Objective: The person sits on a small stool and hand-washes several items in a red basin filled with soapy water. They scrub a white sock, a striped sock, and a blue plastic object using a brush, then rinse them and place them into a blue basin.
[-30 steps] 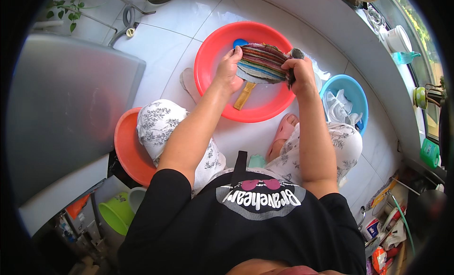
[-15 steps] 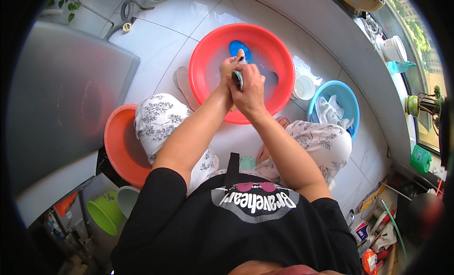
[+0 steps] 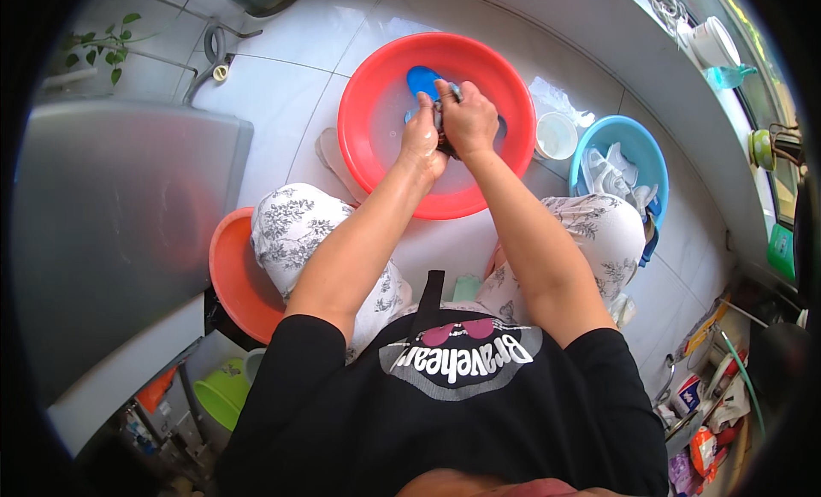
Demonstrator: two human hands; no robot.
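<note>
Over the red basin [image 3: 359, 168] of cloudy water, both my hands are closed around a dark, wet, bunched thing [image 3: 440, 121] that looks like cloth; its exact kind is hidden. My left hand [image 3: 420, 139] grips it from the left, thumb pointing up. On the other side my right hand [image 3: 470, 121] has its fingers wrapped over it, close against the left. A flat blue piece with a rounded end [image 3: 422, 79] lies in the basin just beyond my fingers. Another dark bluish thing, partly covered by my right hand, shows in the water beside it.
At right a light-blue basin [image 3: 583, 146] holds white items, next to a white tub [image 3: 556, 136] and a crumpled clear bag [image 3: 552, 97]. An orange basin [image 3: 229, 270] stands by my left knee. A grey appliance [image 3: 137, 215] fills the left side; a hose [image 3: 209, 61] lies behind it.
My hands have turned and drawn together around the dark thing, with less of it showing. The right hand has shifted slightly right and up. The view has also moved a little.
</note>
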